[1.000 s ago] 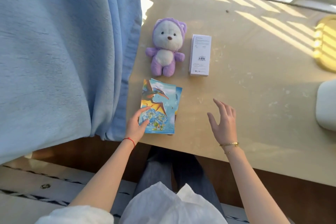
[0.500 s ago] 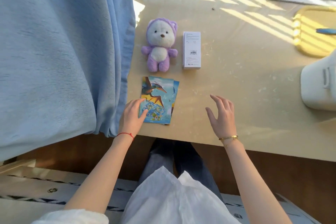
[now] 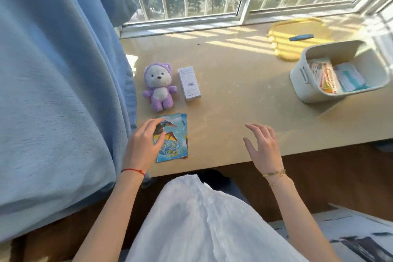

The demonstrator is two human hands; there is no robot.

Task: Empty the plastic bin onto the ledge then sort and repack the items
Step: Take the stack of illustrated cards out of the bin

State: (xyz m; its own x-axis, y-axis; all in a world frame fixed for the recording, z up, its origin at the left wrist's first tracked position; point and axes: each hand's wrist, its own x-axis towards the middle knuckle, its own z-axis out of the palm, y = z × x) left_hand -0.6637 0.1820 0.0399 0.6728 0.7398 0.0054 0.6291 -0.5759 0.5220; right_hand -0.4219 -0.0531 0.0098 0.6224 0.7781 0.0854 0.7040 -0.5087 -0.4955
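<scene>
On the ledge (image 3: 244, 100) lie one purple plush bear (image 3: 158, 86), one white carton (image 3: 189, 83) and a small stack of illustrated cards (image 3: 173, 140), at least two by the offset edges at the right. The bear and carton lie side by side, near but apart, both with long axes running away from the person; the bear's head points toward the window. The cards sit just in front of them at the near edge, long axis likewise front to back.

One white plastic bin (image 3: 306, 83) stands upright, well apart at the right. It holds colourful flat packets on its left side and pale teal-and-white items on its right; the count cannot be told.

The left hand (image 3: 144, 144) rests on the cards' left part, fingers loosely extended. The right hand (image 3: 262, 144) hovers over bare ledge, fingers spread, holding nothing.
</scene>
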